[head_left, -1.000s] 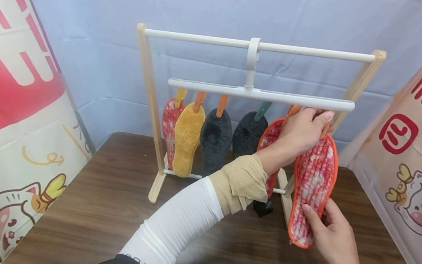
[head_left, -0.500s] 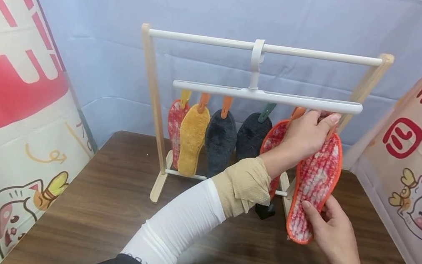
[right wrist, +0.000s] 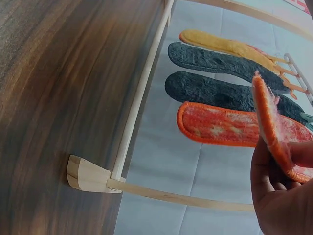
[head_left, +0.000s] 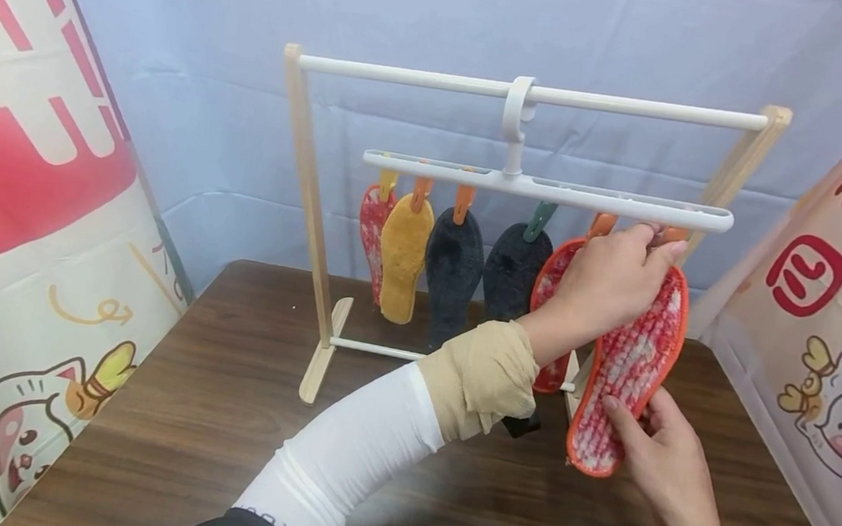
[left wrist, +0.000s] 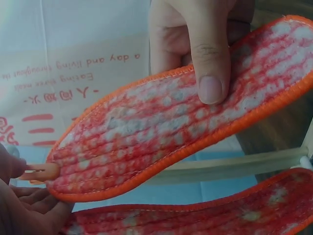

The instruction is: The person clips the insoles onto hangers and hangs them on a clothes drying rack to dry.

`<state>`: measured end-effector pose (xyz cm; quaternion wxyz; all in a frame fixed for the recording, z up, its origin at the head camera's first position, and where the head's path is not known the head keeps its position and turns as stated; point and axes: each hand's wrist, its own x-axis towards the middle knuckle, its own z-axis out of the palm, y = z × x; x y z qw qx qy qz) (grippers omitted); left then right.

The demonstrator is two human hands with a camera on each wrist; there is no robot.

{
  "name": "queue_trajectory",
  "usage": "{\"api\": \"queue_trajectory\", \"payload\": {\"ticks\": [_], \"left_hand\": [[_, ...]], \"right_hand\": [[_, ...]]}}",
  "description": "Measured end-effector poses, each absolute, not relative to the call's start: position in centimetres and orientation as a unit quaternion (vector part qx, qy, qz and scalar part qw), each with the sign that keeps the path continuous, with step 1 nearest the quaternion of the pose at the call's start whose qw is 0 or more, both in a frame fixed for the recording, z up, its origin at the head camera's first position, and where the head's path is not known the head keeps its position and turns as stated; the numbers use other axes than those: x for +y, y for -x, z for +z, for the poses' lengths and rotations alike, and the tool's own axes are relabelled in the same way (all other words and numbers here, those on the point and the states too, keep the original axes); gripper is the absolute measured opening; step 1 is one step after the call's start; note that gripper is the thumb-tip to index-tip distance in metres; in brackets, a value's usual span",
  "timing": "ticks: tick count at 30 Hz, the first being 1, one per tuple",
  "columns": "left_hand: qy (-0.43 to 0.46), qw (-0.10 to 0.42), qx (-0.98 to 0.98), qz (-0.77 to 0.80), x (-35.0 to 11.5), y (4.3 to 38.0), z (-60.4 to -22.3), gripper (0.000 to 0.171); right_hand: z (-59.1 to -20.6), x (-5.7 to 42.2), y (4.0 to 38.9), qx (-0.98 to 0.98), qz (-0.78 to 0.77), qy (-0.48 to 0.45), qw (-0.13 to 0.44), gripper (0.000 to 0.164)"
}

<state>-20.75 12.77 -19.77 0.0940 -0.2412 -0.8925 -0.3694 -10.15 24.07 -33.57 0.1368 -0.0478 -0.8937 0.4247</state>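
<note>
A red-and-white insole [head_left: 635, 349] with orange edging hangs at the right end of the white hanger [head_left: 607, 202]. At its top, my left hand [head_left: 608, 271] pinches an orange clip [left wrist: 43, 172]; in the left wrist view the clip sits over the insole's edge. My right hand [head_left: 674, 465] holds the lower part of this insole, thumb on the front and fingers behind. Just left hangs a matching red insole [right wrist: 220, 125], partly covered by my left hand in the head view. Further along are two dark grey insoles [head_left: 454, 270], a yellow insole [head_left: 402, 261] and another red one [head_left: 372, 234].
The hanger hooks over the top rail [head_left: 407, 76] of a wooden-sided rack [head_left: 306, 203] on a brown wooden table [head_left: 212, 412]. A small black object [head_left: 522, 425] lies behind my left wrist. Printed cloths stand at both sides, with a pale cloth [head_left: 201, 110] behind.
The hanger has turned, its left end swinging back and to the right with the insoles there. The held insole's lower end has shifted slightly left. Both hands keep their holds.
</note>
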Motion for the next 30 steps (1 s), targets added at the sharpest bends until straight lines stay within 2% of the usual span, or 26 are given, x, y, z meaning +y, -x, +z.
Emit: {"api": "queue_trajectory", "payload": {"ticks": [13,20,30], "left_hand": [[0.280,0.081,-0.888,-0.355,9.3,19.7,-19.2,0.042],[0.312,0.085,-0.872,-0.367,7.2,19.2,-19.7,0.032],[0.344,0.105,-0.856,-0.371,3.9,19.0,-22.0,0.030]], "right_hand": [[-33.8,24.5,11.1,-0.887,0.438,0.043,0.140,0.037],[-34.2,25.0,11.7,-0.897,0.415,0.046,0.144,0.038],[-34.9,25.3,13.2,-0.907,0.391,0.064,0.143,0.041]]}}
